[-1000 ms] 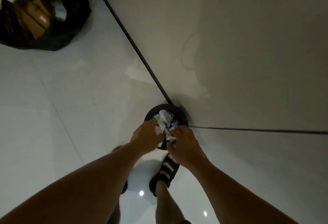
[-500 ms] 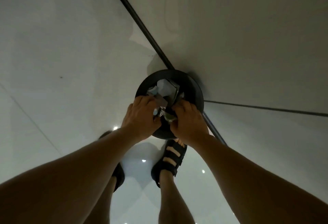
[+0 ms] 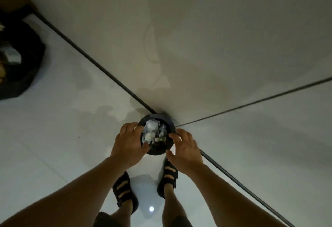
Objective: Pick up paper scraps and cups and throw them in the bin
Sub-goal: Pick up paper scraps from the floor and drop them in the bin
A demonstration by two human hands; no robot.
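A small round black bin [image 3: 162, 117] stands on the floor in the corner where two walls meet. Crumpled white paper scraps [image 3: 150, 128] and a darker scrap fill it. My left hand [image 3: 128, 143] hovers over the bin's left rim with relaxed fingers and its thumb across the near rim. At the right rim, my right hand [image 3: 186, 148] has its fingers loosely curled. Neither hand holds paper. No cup is visible.
A black garbage bag [image 3: 19, 68] with cardboard and rubbish sits at the far left by the wall. Dark baseboard strips [image 3: 93, 61] run along both walls. My feet in black sandals [image 3: 124, 189] stand just behind the bin on glossy white tiles.
Both hands were together over the bin, gripping the paper scraps. They have since let go and spread apart to the rim's sides, and the scraps lie in the bin. My head has risen.
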